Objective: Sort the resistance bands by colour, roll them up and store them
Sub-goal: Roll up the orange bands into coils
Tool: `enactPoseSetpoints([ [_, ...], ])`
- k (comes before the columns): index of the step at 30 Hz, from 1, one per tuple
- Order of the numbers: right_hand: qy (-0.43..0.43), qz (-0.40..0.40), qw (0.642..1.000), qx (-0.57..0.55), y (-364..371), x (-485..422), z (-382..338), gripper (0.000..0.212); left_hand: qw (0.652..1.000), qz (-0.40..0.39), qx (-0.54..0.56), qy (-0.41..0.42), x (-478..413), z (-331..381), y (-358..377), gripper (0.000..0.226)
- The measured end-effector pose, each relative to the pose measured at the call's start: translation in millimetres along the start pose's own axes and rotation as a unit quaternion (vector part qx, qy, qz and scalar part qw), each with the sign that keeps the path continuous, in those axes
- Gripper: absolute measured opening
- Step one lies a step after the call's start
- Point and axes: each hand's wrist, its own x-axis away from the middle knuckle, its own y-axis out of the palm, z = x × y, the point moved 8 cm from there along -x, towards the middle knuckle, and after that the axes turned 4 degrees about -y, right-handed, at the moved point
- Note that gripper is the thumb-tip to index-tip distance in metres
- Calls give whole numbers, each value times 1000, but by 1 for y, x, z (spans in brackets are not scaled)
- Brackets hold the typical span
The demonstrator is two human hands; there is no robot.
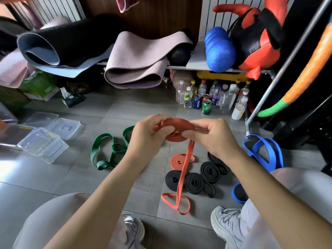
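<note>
Both my hands hold a partly rolled orange band in mid-air over the grey floor. My left hand grips the roll's left side, and my right hand pinches its right side. The band's loose tail hangs down to the floor and ends in loops. A rolled orange band lies below. Three rolled black bands lie beside it. Loose green bands lie at the left. Blue bands lie at the right.
Clear plastic boxes with lids sit on the floor at the left. Bottles and cans stand under a shelf holding rolled mats and a blue foam roller. My knees and shoes frame the bottom edge.
</note>
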Motion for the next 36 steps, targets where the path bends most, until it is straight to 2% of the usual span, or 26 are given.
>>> enactPoseSetpoints([
  [5, 0, 50, 999, 12, -5, 0, 2, 27, 985, 47, 149, -69, -2, -11, -10, 23],
  [8, -13, 58, 998, 26, -9, 1, -1, 25, 975, 11, 186, -119, -1, -18, -1, 18],
  [9, -14, 52, 998, 41, -8, 1, 0, 25, 983, -11, 141, -121, -2, -20, 1, 16],
  [11, -9, 29, 995, 95, -6, 2, 3, 23, 993, -42, -86, -62, -4, -17, 2, 19],
  [12, -9, 11, 992, 129, -3, 3, 5, 23, 976, -46, -212, -6, -3, -12, 4, 30],
  [13, -13, -11, 987, 159, 1, 4, 6, 22, 953, -51, -293, 57, 1, -5, 9, 41],
  [15, -25, -54, 979, 195, 12, 7, 7, 19, 926, -78, -348, 122, 11, 3, 23, 42],
  [17, -31, -68, 976, 205, 17, 9, 6, 19, 926, -95, -347, 114, 13, 2, 29, 29],
  [21, -9, -25, 988, 154, 8, 4, 6, 22, 958, -66, -267, 76, 5, 1, 16, 21],
  [26, 5, -12, 995, 94, 3, 2, 6, 24, 997, -30, -65, 29, 0, 0, -2, 24],
  [29, -6, 1, 999, 47, 0, 1, 1, 27, 999, -8, 52, -2, -1, -1, -8, 35],
  [33, -21, 6, 1000, -15, -2, 0, -5, 31, 975, 1, 201, -96, 3, -12, -6, 25],
  [35, -22, 9, 999, -33, -3, 0, -6, 28, 966, -17, 230, -119, 5, -14, -2, 21],
  [36, -19, 10, 999, -39, -4, -1, -5, 26, 970, -32, 212, -113, 5, -11, 0, 21],
])
